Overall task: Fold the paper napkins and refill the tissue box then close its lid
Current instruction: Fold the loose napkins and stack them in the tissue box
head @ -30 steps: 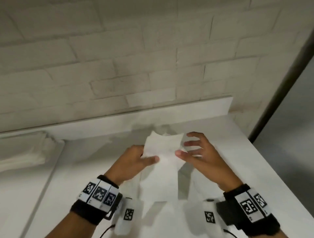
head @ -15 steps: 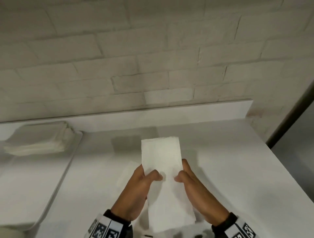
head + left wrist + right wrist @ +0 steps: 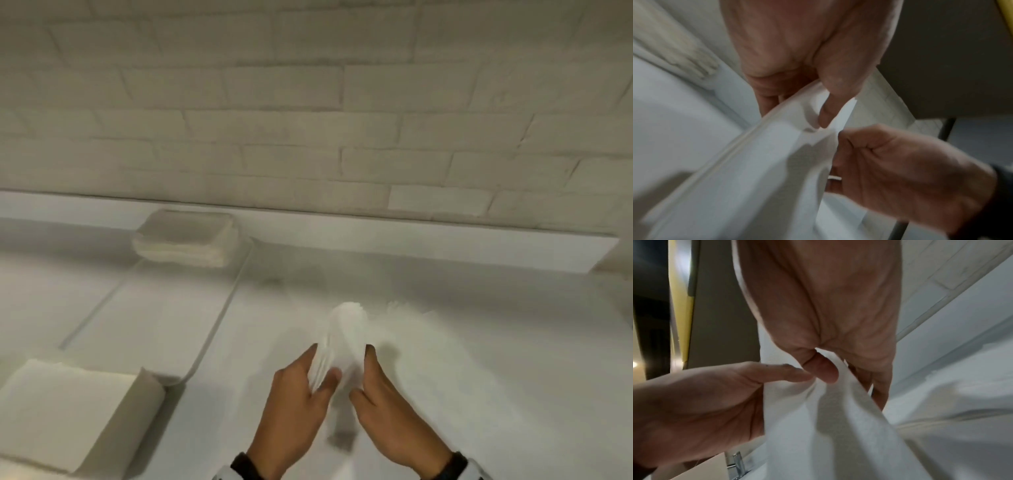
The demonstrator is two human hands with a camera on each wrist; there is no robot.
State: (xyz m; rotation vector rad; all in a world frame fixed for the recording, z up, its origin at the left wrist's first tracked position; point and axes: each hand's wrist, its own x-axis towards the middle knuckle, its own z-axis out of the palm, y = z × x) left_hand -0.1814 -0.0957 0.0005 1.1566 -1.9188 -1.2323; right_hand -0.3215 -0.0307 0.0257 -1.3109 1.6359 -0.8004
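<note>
The paper napkin point(image 3: 346, 337) hangs in the air above the white desk point(image 3: 479, 359), near the middle of the scene, held between our two hands. Motion blur smears it in the head view, so we cannot make out its far edge cleanly; its long axis runs from near to far, with the rounded far end tipped away from us toward the brick wall point(image 3: 308, 120). Its near end is hidden behind the hands.

Our left hand point(image 3: 294, 404) pinches the napkin's left edge between thumb and fingers; from the left wrist camera the stacked layers of that edge show as thin lines. Our right hand point(image 3: 390, 411) pinches the right edge, thumb pressed into the paper. The wrists are cut off at the bottom of the frame.

To the far left, a stack of napkins point(image 3: 186, 243) lies on a shallow white tray point(image 3: 219, 325). At the near left corner sits another flat white stack point(image 3: 65, 411), partly cut off; we cannot tell whether it is the tissue box.
</note>
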